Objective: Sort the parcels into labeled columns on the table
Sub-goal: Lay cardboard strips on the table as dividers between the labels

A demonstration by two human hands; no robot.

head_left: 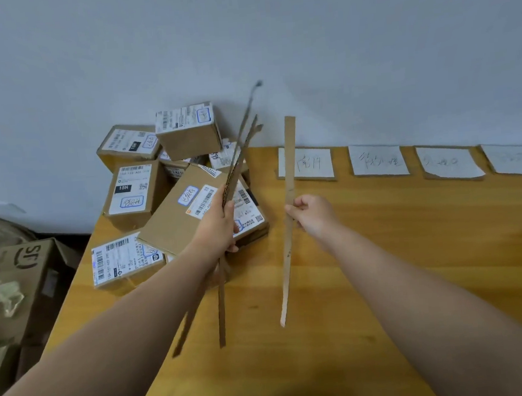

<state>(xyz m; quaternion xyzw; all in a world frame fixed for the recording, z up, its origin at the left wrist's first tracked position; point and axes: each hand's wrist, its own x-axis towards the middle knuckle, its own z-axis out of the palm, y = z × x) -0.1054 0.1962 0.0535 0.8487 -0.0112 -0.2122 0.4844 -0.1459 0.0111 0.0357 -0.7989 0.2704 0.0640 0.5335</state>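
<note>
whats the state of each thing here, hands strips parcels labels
left hand: grips a bundle of thin brown cardboard strips, raised
right hand: pinches one long brown cardboard strip, upright
brown cardboard parcels: piled unsorted at the wooden table's far left corner
four white paper labels: flat in a row, no parcels before them

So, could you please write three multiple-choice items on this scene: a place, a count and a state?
1. Where is the pile of parcels? A. the table's far left corner B. its right end C. the floor
2. How many label cards lie by the wall? A. two B. four C. six
3. What is the right hand doing? A. idling B. pressing a parcel C. pinching one cardboard strip
Key: 1 A, parcels heap left by the wall; 2 B, four lie in a row; 3 C, fingers close on the strip.
</note>
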